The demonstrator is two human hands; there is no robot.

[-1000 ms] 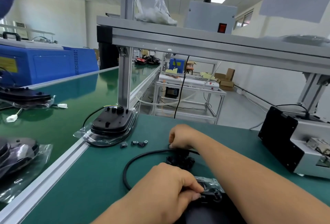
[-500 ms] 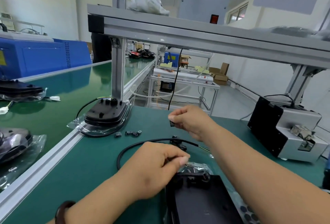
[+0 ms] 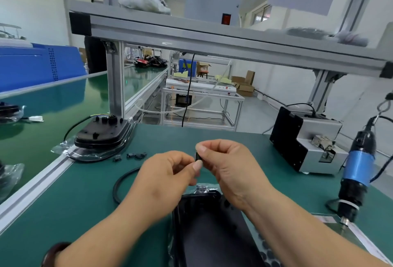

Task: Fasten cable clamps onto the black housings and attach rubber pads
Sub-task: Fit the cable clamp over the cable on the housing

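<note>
A black housing (image 3: 209, 228) in clear plastic lies on the green mat right in front of me, its black cable (image 3: 122, 179) looping off to the left. Above its far end both hands meet. My right hand (image 3: 229, 166) pinches a small black cable clamp (image 3: 198, 157) between thumb and forefinger. My left hand (image 3: 168, 178) touches the same clamp with its thumb and fingertips. A few spare clamps (image 3: 131, 156) lie on the mat farther back. A sheet of black rubber pads (image 3: 265, 251) shows under my right forearm.
A second black housing (image 3: 102, 133) in plastic sits at the mat's back left by an aluminium post (image 3: 114, 83). A screw feeder box (image 3: 306, 139) stands at the right, and a blue electric screwdriver (image 3: 355, 173) hangs beside it. The conveyor belt (image 3: 42, 122) runs along the left.
My right hand lifted a clamp from beside the cable and brought it toward me. My left hand left the housing's end and rose to meet it. The view tilted down.
</note>
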